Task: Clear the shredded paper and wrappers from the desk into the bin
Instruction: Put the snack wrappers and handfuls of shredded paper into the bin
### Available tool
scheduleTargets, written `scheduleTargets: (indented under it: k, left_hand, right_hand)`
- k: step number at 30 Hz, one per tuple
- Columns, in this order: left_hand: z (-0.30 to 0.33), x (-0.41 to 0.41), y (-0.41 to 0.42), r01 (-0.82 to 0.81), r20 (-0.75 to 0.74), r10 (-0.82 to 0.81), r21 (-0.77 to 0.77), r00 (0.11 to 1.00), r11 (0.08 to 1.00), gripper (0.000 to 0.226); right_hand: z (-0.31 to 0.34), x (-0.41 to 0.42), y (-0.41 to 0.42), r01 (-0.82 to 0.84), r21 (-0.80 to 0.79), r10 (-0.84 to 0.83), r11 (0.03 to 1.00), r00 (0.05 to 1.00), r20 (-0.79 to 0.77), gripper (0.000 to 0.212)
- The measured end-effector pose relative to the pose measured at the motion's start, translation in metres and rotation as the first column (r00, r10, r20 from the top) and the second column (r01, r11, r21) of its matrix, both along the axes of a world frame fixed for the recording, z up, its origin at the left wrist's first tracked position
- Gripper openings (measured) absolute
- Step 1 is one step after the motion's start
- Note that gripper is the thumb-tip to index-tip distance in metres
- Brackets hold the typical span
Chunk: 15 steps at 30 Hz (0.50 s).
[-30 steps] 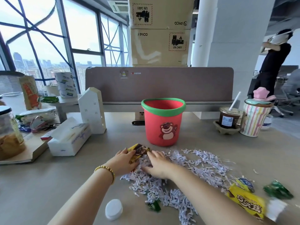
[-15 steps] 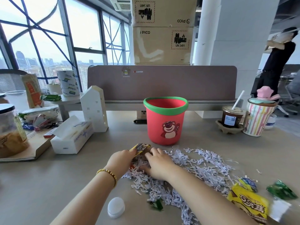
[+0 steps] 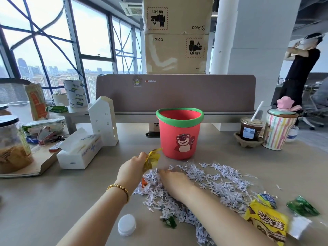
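A red bin (image 3: 179, 137) with a green rim and a bear picture stands on the desk, straight ahead. In front of it lies a spread of white shredded paper (image 3: 213, 181). My left hand (image 3: 132, 168) grips a small yellow wrapper (image 3: 151, 158), lifted just left of the bin's base. My right hand (image 3: 174, 181) rests palm down on the shreds, fingers spread. A big yellow wrapper (image 3: 266, 222), a blue-yellow wrapper (image 3: 267, 199) and a green wrapper (image 3: 301, 207) lie at the right. A small green scrap (image 3: 170, 221) sits among the near shreds.
A white bottle cap (image 3: 126, 224) lies near my left forearm. A tissue box (image 3: 79, 150) and white house model (image 3: 104, 120) stand left of the bin. An iced coffee (image 3: 250, 130) and striped cup (image 3: 278, 132) stand at the right. A person stands at the far right.
My left hand has lifted the small yellow wrapper off the shreds, up and toward the bin. My right hand stayed on the shredded paper.
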State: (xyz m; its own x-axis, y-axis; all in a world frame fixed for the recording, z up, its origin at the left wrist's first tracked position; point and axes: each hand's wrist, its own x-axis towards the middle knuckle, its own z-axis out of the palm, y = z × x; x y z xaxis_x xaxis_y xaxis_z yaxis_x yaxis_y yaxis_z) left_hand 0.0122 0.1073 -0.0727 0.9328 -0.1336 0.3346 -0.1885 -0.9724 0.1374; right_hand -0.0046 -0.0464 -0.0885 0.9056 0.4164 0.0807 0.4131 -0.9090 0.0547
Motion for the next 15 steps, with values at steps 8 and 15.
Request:
scheduleTargets:
  k: [8,15]
  left_hand:
    - [0.019,0.004,-0.003,-0.029,0.114,0.061,-0.263,0.992,0.964,0.018]
    - [0.066,0.005,-0.017,0.102,0.236,-0.018,-0.346,0.972,0.933,0.014]
  right_hand:
    - [0.025,0.006,-0.015,0.085,0.399,-0.059,0.913,0.995,-0.078,0.018]
    - [0.079,0.004,-0.034,0.056,0.606,-0.073,0.793,0.997,0.004,0.024]
